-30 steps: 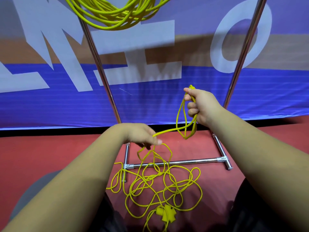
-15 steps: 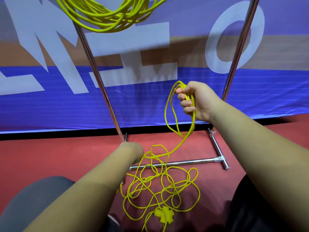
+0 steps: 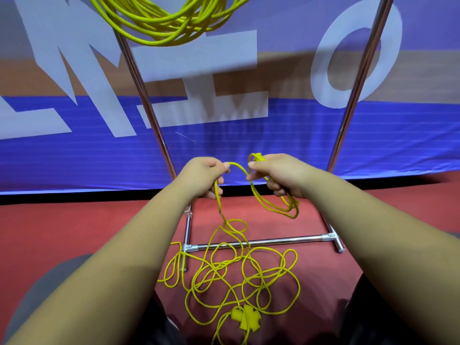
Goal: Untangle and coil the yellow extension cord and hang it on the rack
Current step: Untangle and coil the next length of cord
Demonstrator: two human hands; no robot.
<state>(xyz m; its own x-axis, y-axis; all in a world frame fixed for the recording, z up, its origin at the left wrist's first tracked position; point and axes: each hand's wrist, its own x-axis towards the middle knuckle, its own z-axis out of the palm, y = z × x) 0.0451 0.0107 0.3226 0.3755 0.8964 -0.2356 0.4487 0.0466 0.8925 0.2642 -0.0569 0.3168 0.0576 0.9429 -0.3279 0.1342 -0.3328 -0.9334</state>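
Between the uprights of a chrome tube rack [image 3: 273,241]: thin yellow extension cord [image 3: 218,195], partly coiled, held in both hands.

The right hand [image 3: 278,174] grips a few short loops, fingers curled round them. The left hand [image 3: 202,176], just beside it, pinches the same strand, which arcs between the two and drops to a loose tangle on the red floor [image 3: 74,232]. The tangle crosses the rack's low bar and ends at a yellow cross-shaped socket block [image 3: 245,319] near the bottom edge. Bare floor lies on both sides of the tangle. A second yellow coil [image 3: 161,28] hangs at the top edge, before a blue banner with white letters [image 3: 323,145].
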